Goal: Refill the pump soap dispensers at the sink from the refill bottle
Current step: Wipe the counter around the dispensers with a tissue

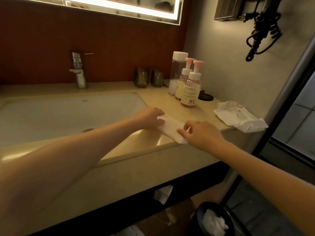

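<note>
**A:** Where are the things for the refill?

**B:** At the back right of the desk [153,97], past the sink [68,109]. Two pump dispensers [190,92] stand close together, and the refill bottle [177,72] is just behind them with its white cap on.

**A:** How will they handle?

**B:** The refill bottle looks light: clear plastic, with only a little white stuff at the bottom. Its walls are smooth and probably slippery, so I'd grip it round the middle of the body, not by the cap. The dispensers are tall and narrow, so I'd expect them to tip easily. I'd steady the body with one hand and turn the white collar under the pump with the other. Their labels hide how full they are.

**A:** And the hands?

**B:** Neither is on a bottle. Both are on a white tissue [170,126] lying near the desk's front edge. The left hand [151,116] has its fingers bent over the far end, holding it. The right hand [199,133] pinches the near end between thumb and forefinger, the other fingers loosely curled.
</note>
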Demonstrator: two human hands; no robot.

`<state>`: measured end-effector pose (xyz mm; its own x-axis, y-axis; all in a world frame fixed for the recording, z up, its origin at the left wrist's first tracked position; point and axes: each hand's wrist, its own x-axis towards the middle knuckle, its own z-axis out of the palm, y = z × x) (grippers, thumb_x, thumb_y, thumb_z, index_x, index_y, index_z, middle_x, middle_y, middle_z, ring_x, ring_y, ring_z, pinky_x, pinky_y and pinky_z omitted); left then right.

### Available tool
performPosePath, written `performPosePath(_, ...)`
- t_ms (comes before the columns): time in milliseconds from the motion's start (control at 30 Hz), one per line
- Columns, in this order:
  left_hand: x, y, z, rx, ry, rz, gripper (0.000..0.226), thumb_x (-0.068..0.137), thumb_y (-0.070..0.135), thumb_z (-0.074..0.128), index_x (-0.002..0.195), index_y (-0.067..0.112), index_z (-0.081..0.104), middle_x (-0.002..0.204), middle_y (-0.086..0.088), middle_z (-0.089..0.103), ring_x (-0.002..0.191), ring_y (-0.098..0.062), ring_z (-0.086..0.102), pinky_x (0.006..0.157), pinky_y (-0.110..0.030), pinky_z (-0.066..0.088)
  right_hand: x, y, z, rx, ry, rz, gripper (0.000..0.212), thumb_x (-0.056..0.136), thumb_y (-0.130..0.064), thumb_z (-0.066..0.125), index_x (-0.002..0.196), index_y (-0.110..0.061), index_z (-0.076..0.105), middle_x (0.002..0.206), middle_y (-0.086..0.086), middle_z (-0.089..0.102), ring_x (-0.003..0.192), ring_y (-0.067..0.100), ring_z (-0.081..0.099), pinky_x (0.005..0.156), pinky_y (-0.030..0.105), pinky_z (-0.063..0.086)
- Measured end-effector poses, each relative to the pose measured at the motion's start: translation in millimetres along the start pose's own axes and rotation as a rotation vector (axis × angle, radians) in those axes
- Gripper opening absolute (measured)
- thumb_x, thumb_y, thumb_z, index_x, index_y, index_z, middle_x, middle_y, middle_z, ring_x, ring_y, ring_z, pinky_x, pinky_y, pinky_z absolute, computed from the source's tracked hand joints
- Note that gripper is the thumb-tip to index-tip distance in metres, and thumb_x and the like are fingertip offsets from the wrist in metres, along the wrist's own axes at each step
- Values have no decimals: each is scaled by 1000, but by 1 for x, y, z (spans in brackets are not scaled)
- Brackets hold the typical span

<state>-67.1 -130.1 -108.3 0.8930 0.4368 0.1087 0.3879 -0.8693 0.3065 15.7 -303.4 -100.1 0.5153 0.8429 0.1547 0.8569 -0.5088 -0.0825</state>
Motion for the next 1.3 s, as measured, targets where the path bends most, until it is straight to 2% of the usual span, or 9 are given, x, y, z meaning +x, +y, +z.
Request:
performPosePath(100, -11, 29, 14, 51, 55, -117, 56, 81, 59, 57, 113, 13, 56, 109, -1, 59, 96, -19, 54, 77, -31, 46, 16, 24, -12, 38, 111, 98, 36, 91, -47, 46, 109, -19, 59, 109, 3, 63, 96, 21, 57, 78, 34, 48)
performPosePath(167, -11, 44, 24, 123, 14, -149, 59, 75, 69, 55, 93, 13, 56, 94, 0, 58, 84, -17, 52, 64, -28, 40, 22, 36, -13, 75, 110, 127, 30, 91, -41, 50, 106, -17, 61, 108, 5, 64, 96, 21, 58, 80, 36, 49)
performPosePath(267, -6, 54, 26, 171, -47, -204, 60, 73, 73, 53, 78, 13, 55, 88, -3, 61, 82, -18, 55, 64, -28, 38, 24, 42, -6, 67, 22, 88, 27, 90, -38, 53, 107, -18, 61, 110, 4, 63, 98, 19, 58, 86, 38, 50)
performPosePath(400, -12, 51, 22, 236, -114, -210, 65, 76, 71, 50, 94, 9, 60, 90, -6, 58, 83, -21, 52, 69, -28, 37, 22, 39, -2, 100, 30, 34, 27, 90, -38, 52, 108, -20, 60, 107, 0, 63, 97, 17, 57, 81, 32, 49)
performPosePath(533, -35, 29, 11, 251, -147, -144, 72, 78, 69, 49, 115, 8, 58, 109, -8, 61, 96, -24, 55, 78, -29, 41, 25, 31, 2, 189, 23, 0, 25, 91, -37, 53, 107, -20, 61, 106, 1, 64, 94, 16, 57, 83, 33, 50)
performPosePath(733, -89, -22, -15, 114, -235, -114, 73, 84, 57, 52, 141, 14, 34, 135, -4, 47, 116, -22, 48, 96, -30, 38, 27, -14, 6, 363, -17, -124, 24, 91, -33, 53, 109, -18, 60, 108, 2, 63, 95, 15, 57, 86, 34, 50)
performPosePath(967, -161, -92, -47, 111, -278, -180, 71, 86, 51, 55, 145, 21, 27, 147, 1, 37, 126, -19, 43, 106, -32, 33, 27, -110, 19, 405, -1, -341, 27, 92, -31, 52, 112, -16, 60, 110, 2, 63, 96, 16, 57, 83, 29, 49)
performPosePath(1133, -208, -130, -66, 115, -306, -214, 73, 86, 50, 55, 147, 25, 23, 153, 9, 22, 130, -17, 36, 109, -32, 27, 29, -182, 33, 311, -62, -495, 28, 91, -30, 54, 118, -22, 58, 119, -3, 61, 106, 15, 54, 92, 31, 45)
performPosePath(1300, -254, -173, -91, 161, -329, -263, 70, 87, 49, 55, 146, 30, 23, 153, 15, 20, 113, -4, 38, 99, -22, 29, 35, -235, 42, 312, -95, -573, 26, 91, -34, 54, 115, -25, 59, 118, -5, 61, 106, 16, 54, 91, 35, 47)
